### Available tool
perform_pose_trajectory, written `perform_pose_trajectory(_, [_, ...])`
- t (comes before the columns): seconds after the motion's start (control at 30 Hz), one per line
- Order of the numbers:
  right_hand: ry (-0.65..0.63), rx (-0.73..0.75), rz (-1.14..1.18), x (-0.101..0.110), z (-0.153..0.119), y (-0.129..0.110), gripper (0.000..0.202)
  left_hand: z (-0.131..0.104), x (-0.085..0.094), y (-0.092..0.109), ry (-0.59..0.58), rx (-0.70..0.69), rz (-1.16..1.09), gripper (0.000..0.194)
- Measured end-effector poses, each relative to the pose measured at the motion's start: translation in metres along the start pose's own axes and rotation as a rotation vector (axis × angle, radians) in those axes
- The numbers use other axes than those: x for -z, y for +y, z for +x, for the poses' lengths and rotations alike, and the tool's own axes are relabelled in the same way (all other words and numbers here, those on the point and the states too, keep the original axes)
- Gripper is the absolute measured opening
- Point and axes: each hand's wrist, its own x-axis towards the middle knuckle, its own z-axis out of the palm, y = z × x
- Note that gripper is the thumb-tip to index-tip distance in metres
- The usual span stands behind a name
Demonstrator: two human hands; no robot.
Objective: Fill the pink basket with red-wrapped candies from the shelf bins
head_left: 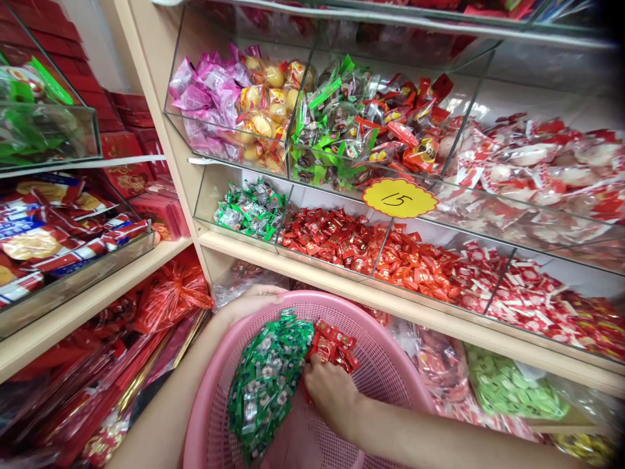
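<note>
A pink plastic basket (390, 352) tilts in front of the lower shelf. My left hand (256, 301) holds its far left rim, with part of the fingers hidden along the rim. Inside lies a pile of green-wrapped candies (268, 384), and to its right a smaller group of red-wrapped candies (334, 344). My right hand (329, 391) is inside the basket with its fingers curled at the near edge of the red candies; red wrapper shows beside the fingers.
Clear bins of red candies (336, 238), green-and-silver candies (251, 208) and larger packets stand behind on shelves. A yellow tag (400, 197) reads 15. A wooden shelf edge (293, 264) runs just beyond the basket; bagged goods (512, 384) sit below right.
</note>
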Motion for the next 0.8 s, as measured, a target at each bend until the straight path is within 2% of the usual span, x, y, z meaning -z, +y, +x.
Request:
perform_pose_trajectory(0.07, [0.008,-0.051,-0.084,-0.001,0.0,0.0,0.022,0.0,0.0,-0.001,0.0,-0.008,0.0,0.044])
perform_pose_trajectory(0.27, [0.041,-0.089,-0.174,0.003,-0.001,0.001,0.051,0.001,-0.001,-0.002,-0.009,-0.007,0.013,0.046])
perform_pose_trajectory(0.47, [0.001,-0.102,-0.134,0.003,-0.001,0.004,0.049,0.0,-0.001,0.0,0.01,-0.011,0.032,0.046])
perform_pose_trajectory(0.6, [0.038,-0.1,-0.131,0.002,-0.002,0.006,0.048,0.001,0.0,-0.001,0.0,-0.016,0.031,0.047])
perform_pose_trajectory(0.7, [0.045,-0.069,-0.117,0.007,-0.005,0.008,0.041,0.001,0.0,-0.002,-0.002,-0.018,0.028,0.047])
perform_pose_trajectory(0.8, [0.026,-0.1,-0.08,0.015,-0.007,0.009,0.04,0.001,0.0,-0.002,-0.002,-0.023,0.039,0.047])
